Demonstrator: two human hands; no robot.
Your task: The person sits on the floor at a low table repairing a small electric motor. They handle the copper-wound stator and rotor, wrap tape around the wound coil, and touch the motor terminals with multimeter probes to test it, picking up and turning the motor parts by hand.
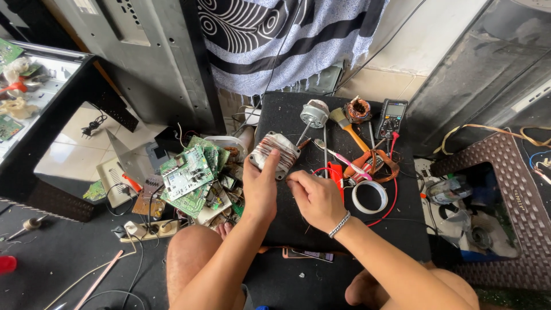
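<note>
**Stator out of its motor, in hand**

Stator (275,154) sits at the black mat's (287,229) near-left part, gripped by the left hand (259,186). The right hand (314,198), fingers curled, pinches at its right edge. Rotor (314,113) lies apart, farther back, so disassembly looks done; winding work seems unfinished.

Item: motor stator (275,154), a blocky metal core wound with copper-coloured wire.
Finish: windings are showing pale and reddish bands; metal ends are looking grey.
Pose: it is lying tilted, long side running left to right.
Location: it is sitting at the left edge of the black work mat (287,117).
Contact: fingers are gripping its near side.
</note>
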